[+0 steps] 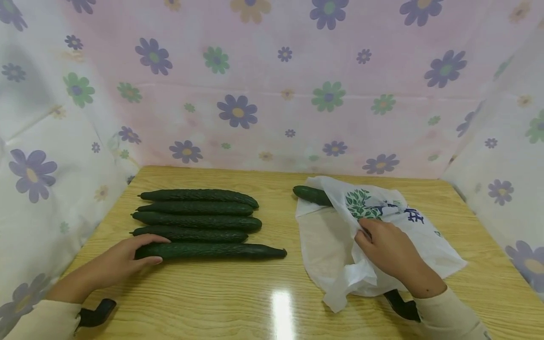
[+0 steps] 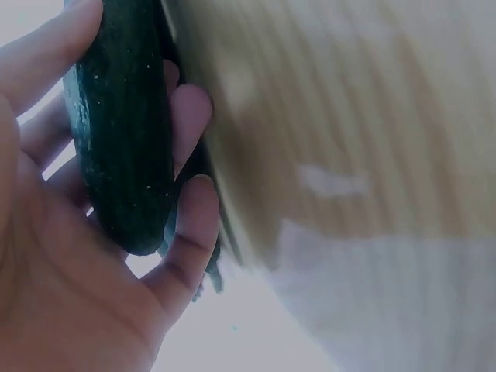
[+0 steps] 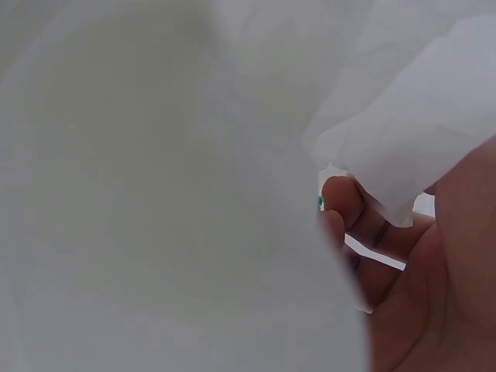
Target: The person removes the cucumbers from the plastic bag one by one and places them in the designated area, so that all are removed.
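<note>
My left hand [image 1: 116, 259] grips the blunt left end of the nearest cucumber [image 1: 212, 251], thumb on the near side and fingers on the far side. In the left wrist view, that dark green cucumber [image 2: 124, 124] lies between the thumb and curled fingers. Behind it, several more cucumbers [image 1: 195, 221] lie side by side in a row. My right hand [image 1: 393, 248] pinches the edge of a white plastic bag [image 1: 429, 250] printed with a green tree. Another cucumber [image 1: 312, 194] pokes out of the bag's mouth. Pale bag film [image 3: 155, 194] fills most of the right wrist view.
Everything lies on a light wood-grain table [image 1: 238, 302]. Flower-printed cloth [image 1: 272, 127] hangs behind it and along both sides. Black wrist mounts [image 1: 97, 314] stick out near each sleeve.
</note>
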Available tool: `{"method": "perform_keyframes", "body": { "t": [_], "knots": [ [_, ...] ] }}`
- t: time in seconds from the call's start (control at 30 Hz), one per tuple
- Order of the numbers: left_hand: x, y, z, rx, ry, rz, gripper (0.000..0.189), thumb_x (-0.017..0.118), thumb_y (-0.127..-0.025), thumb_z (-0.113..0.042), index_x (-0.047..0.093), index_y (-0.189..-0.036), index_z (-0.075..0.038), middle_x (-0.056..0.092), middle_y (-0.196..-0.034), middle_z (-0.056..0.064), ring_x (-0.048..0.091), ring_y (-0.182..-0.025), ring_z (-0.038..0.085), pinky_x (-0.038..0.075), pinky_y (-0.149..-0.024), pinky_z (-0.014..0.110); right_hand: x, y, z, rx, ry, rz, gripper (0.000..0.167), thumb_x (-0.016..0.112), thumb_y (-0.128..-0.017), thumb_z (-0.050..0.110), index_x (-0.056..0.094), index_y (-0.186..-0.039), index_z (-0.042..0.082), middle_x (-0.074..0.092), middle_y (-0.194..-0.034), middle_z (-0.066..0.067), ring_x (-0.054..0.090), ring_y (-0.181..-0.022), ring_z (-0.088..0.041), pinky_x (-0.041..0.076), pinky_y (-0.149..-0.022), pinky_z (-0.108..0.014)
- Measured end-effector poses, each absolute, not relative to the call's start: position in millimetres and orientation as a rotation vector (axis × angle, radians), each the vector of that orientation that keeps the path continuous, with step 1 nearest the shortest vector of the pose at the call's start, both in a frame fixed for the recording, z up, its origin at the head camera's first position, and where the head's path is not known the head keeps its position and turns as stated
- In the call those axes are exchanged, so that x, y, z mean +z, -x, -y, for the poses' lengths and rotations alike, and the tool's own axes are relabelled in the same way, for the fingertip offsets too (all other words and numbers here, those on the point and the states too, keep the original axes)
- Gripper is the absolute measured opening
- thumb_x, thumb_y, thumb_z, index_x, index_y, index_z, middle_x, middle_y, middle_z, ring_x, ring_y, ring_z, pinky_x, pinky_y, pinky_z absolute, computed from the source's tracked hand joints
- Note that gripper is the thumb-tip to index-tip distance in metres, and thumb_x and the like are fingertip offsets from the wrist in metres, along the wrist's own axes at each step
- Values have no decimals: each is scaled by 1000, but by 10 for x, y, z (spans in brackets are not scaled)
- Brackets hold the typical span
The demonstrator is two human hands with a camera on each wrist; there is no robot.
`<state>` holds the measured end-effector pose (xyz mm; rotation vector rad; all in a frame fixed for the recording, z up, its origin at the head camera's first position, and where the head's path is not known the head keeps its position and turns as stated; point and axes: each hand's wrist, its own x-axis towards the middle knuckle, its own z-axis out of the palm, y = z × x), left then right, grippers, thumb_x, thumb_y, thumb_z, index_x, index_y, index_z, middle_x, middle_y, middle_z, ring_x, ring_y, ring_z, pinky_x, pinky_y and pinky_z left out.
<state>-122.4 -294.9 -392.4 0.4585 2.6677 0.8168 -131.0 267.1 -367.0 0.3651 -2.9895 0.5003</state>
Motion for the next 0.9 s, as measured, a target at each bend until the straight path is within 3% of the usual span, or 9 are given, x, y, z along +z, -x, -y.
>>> {"method": "perform_keyframes", "body": {
  "t": [0.07, 0.13, 0.17, 0.2, 0.3, 0.4, 0.5, 0.9],
  "knots": [
    [-3939, 1217, 2994, 835, -423, -2671, 53, 65, -94, -47, 55, -140, -22, 55, -141, 18, 41, -47, 6, 42, -63, 25, -3669, 1315, -2663, 499, -366, 2985, 30, 49, -95, 12, 40, -67, 16, 33, -61, 2, 31, -53, -11, 25, -51, -24],
    [-3948, 1208, 3038, 846, -403, -2688, 52, 66, -93, -46, 55, -139, -22, 57, -138, 18, 35, -46, 5, 41, -57, 25, -3668, 1319, -2655, 497, -367, 2982, 30, 50, -95, 12, 40, -67, 16, 33, -61, 3, 31, -53, -11, 25, -51, -24],
    [-3952, 1203, 3060, 848, -392, -2699, 52, 67, -93, -45, 55, -138, -21, 57, -137, 18, 34, -45, 6, 40, -55, 26, -3667, 1320, -2651, 495, -367, 2982, 30, 50, -95, 12, 40, -67, 16, 33, -61, 3, 32, -53, -11, 25, -51, -24],
    [-3955, 1197, 3078, 833, -387, -2725, 51, 68, -93, -46, 56, -137, -21, 58, -136, 17, 43, -49, 8, 42, -56, 28, -3667, 1321, -2648, 496, -367, 2981, 30, 50, -95, 12, 40, -67, 16, 33, -61, 3, 32, -53, -11, 25, -51, -24],
    [-3967, 1177, 3123, 776, -369, -2804, 51, 70, -91, -47, 59, -132, -20, 59, -136, 18, 67, -81, 25, 52, -71, 37, -3667, 1320, -2641, 498, -368, 2982, 30, 50, -95, 11, 41, -67, 16, 33, -61, 3, 32, -53, -11, 26, -51, -24],
    [-3979, 1165, 3142, 717, -352, -2877, 51, 72, -88, -50, 62, -128, -19, 60, -136, 20, 58, -121, 46, 52, -86, 55, -3670, 1319, -2640, 502, -367, 2983, 30, 50, -95, 11, 41, -67, 16, 33, -61, 3, 33, -53, -11, 26, -51, -24],
    [-3986, 1166, 3145, 702, -333, -2902, 53, 73, -87, -52, 64, -126, -17, 61, -135, 21, 54, -124, 50, 49, -90, 62, -3676, 1318, -2641, 502, -367, 2982, 30, 50, -95, 11, 41, -67, 16, 33, -61, 3, 33, -54, -11, 26, -51, -24],
    [-3976, 1168, 3103, 597, -420, -3085, 46, 81, -82, -47, 67, -113, -17, 64, -119, 11, 65, -103, 34, 54, -81, 52, -3679, 1303, -2650, 502, -362, 2996, 30, 50, -95, 11, 40, -67, 16, 33, -61, 3, 31, -53, -11, 25, -50, -24]
  ]
}}
